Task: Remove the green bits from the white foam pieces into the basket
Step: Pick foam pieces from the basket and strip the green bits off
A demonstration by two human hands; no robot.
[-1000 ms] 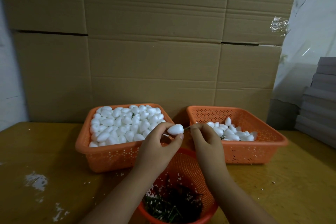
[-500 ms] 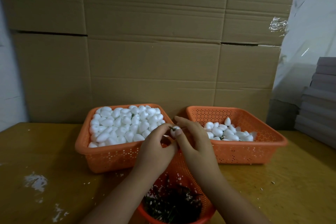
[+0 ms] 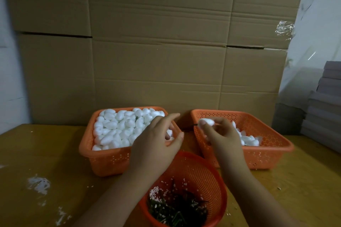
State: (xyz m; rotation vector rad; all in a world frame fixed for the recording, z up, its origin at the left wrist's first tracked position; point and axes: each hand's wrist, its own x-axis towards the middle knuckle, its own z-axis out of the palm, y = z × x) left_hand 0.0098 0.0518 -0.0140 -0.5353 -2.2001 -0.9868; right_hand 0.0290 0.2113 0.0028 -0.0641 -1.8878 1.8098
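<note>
Holding white foam egg in right hand, fingertips pinched round it, over near-left corner of right tray. Can't tell if green bit is left on it. Left hand reaching into full left tray, fingers loosely spread over the pile, gripping nothing that I can see. Round basket with green scraps sits below, between wrists. Looks like drop-off step: release egg among the cleaned eggs, left hand grabs fresh one, pull its green bit over basket.
</note>
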